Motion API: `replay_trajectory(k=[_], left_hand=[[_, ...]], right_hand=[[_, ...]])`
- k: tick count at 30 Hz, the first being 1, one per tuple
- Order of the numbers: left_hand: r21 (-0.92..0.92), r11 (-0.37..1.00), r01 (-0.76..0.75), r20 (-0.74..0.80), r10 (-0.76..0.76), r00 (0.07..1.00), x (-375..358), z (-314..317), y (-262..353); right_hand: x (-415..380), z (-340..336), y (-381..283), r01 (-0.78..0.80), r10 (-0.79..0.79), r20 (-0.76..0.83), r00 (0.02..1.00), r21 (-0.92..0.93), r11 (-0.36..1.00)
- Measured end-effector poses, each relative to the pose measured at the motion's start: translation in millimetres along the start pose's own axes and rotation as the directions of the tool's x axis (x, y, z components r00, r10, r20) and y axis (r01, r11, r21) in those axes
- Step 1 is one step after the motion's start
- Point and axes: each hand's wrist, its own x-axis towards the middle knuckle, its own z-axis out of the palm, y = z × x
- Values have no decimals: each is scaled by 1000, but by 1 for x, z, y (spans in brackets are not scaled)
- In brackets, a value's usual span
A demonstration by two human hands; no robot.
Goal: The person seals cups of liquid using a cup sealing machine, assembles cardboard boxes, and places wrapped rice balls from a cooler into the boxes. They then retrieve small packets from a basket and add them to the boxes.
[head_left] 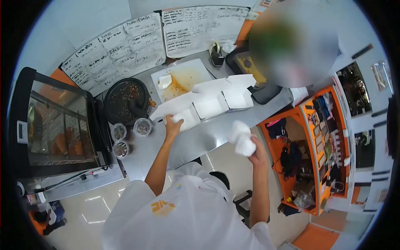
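Observation:
Three white cardboard food boxes with lids raised stand in a row along the steel counter: a left box [188, 119], a middle box [211, 106] and a right box [238, 99]. My left hand [173, 126] grips the left box at its near left end, thumb and fingers on its edge. Away from the counter's front edge, my right hand [258, 152] holds white rounded bundles [242, 139], apparently two pressed together. Their contents are hidden. The insides of the boxes look white where they show.
Lidded clear cups [143, 127] sit left of the boxes, beside a round black pan [125, 100] with crumbs. Behind lie a stained white board [193, 74] and a tape dispenser [216, 54]. A glass warmer [62, 133] stands left, an orange shelf [268, 152] right.

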Motion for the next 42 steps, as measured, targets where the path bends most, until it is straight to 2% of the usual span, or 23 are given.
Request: replay_trajectory(k=[2, 4, 5, 7, 8, 9, 10, 11, 13, 15, 16, 19, 21, 26, 28, 31, 33, 34, 36, 38, 40, 41, 42], left_hand=[[63, 997, 39, -16, -38, 999, 3, 3, -3], [160, 976, 147, 187, -176, 966, -1, -5, 11], [161, 971, 179, 173, -206, 963, -4, -4, 13], [475, 875, 96, 111, -168, 979, -9, 3, 19], [477, 870, 126, 90, -191, 977, -15, 7, 20], [550, 832, 73, 16, -98, 995, -20, 13, 22], [624, 781, 28, -48, 3, 999, -24, 19, 25], [624, 779, 58, -73, -16, 997, -29, 22, 38], [564, 822, -85, -82, 158, 984, -36, 31, 65], [548, 828, -119, -62, 182, 981, -42, 50, 78], [527, 827, -194, -25, 243, 970, -39, 57, 86], [536, 822, -192, 9, 222, 975, -34, 87, 99], [533, 829, -171, 15, 192, 981, -27, 100, 107], [592, 794, -141, -59, 217, 974, -26, 116, 116], [638, 741, -208, 20, 255, 967, -23, 124, 119], [466, 847, -255, 109, 231, 967, -10, 146, 126], [535, 813, -232, 111, 205, 973, -2, 165, 133], [600, 772, -209, 114, 176, 978, 2, 173, 134], [565, 790, -237, 143, 189, 972, 10, 184, 119], [528, 805, -273, 181, 207, 961, 19, 191, 108], [460, 851, -254, 249, 151, 957, 26, 190, 105], [464, 847, -260, 256, 153, 955, 30, 190, 106], [458, 839, -292, 305, 160, 939, 32, 188, 107]], right_hand=[[62, 34, -28, -75, 87, 106, 991, -110, 991], [133, 57, -41, -121, 182, 219, 959, -263, 957], [167, 62, -41, -145, 246, 266, 932, -347, 926], [231, 73, -33, -286, 417, 221, 882, -455, 844], [256, 73, -24, -383, 541, 166, 824, -541, 749], [278, 70, -11, -395, 564, 173, 807, -553, 734], [299, 66, 1, -439, 638, 95, 764, -647, 623], [314, 65, 11, -473, 695, 8, 719, -727, 498], [335, 61, 26, -483, 751, -21, 660, -778, 402], [343, 49, 43, -501, 786, -110, 609, -821, 273], [343, 55, 40, -493, 798, -101, 594, -829, 262], [332, 73, 18, -413, 828, -66, 557, -887, 207], [330, 77, 12, -257, 742, -79, 666, -958, 128], [334, 65, -9, -46, 672, 51, 739, -991, 126], [337, 58, -18, 33, 627, 79, 775, -996, 84], [342, 45, -50, 29, 644, 127, 754, -987, 160], [343, 34, -85, -67, 576, 179, 797, -923, 379], [356, 18, -91, -64, 576, 181, 797, -923, 379], [382, -20, -89, -21, 383, 221, 897, -844, 536], [388, -35, -90, -16, 341, 205, 918, -838, 546], [402, -57, -65, -75, 340, 228, 912, -724, 686], [412, -72, -49, -76, 336, 227, 914, -718, 692], [421, -88, -30, -46, 315, 179, 932, -804, 593]])
